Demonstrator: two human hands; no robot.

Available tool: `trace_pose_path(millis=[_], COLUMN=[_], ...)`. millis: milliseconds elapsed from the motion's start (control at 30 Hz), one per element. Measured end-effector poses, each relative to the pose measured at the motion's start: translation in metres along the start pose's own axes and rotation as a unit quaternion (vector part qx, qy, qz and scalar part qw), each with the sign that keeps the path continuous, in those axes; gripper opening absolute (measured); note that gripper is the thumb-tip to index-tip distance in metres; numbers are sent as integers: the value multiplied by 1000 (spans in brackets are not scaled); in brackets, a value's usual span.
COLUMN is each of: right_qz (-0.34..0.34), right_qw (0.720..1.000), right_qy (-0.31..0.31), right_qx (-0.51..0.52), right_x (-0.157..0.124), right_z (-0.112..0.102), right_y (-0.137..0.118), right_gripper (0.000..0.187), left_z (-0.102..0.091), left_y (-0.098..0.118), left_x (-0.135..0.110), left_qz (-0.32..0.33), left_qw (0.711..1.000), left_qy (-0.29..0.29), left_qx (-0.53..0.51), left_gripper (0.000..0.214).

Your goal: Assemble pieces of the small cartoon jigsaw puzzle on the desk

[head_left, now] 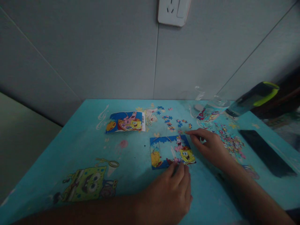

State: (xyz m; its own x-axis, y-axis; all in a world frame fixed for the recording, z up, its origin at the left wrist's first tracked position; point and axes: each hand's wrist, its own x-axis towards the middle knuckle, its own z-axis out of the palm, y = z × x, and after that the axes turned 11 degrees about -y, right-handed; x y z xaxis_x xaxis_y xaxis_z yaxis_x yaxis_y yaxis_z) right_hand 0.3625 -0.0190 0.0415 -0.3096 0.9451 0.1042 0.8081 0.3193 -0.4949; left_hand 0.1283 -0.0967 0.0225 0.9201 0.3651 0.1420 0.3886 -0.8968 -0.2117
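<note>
A partly assembled jigsaw puzzle (155, 158) lies flat on the table, its blue border and cartoon figures framing an open middle. My left hand (174, 187) is at its lower edge, fingers bent and closed down on that edge; the fingertips are partly hidden. Beyond the puzzle's upper right corner, my right hand (208, 143) has its index finger stretched out, the tip at a loose puzzle piece (180, 132). More loose blue and yellow pieces (180, 123) lie scattered just above the puzzle.
A printed picture packet (125, 122) lies at back left. To the right are a heap of small mixed pieces (231, 140), a clear tub (213, 109), a dark bottle with a lime-green trim (253, 98) and a flat black object (267, 153). A wall (112, 56) stands behind.
</note>
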Motion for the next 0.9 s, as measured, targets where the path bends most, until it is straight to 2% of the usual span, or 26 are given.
trace_pose_path(millis=[233,400,500,633,900], right_qz=[6,108,152,154,150], right_qw=[1000,991,984,982,980], right_qy=[5,42,31,9,32], right_qx=[-4,-60,-83,-108,-123], right_x=[1,2,3,4,19], right_z=[3,1,0,2,10], right_y=[3,15,23,27,37], right_gripper=[26,29,31,33,42], left_z=[2,3,4,6,7], left_y=[1,2,3,3,3], left_x=[-1,-1,-1,-1,-1], left_qz=[0,0,1,-1,-5], left_qw=[1000,1000,1000,1000,1000], left_qy=[4,5,9,9,0], left_qx=[7,11,4,-5,-15], left_gripper=[51,51,50,50,50])
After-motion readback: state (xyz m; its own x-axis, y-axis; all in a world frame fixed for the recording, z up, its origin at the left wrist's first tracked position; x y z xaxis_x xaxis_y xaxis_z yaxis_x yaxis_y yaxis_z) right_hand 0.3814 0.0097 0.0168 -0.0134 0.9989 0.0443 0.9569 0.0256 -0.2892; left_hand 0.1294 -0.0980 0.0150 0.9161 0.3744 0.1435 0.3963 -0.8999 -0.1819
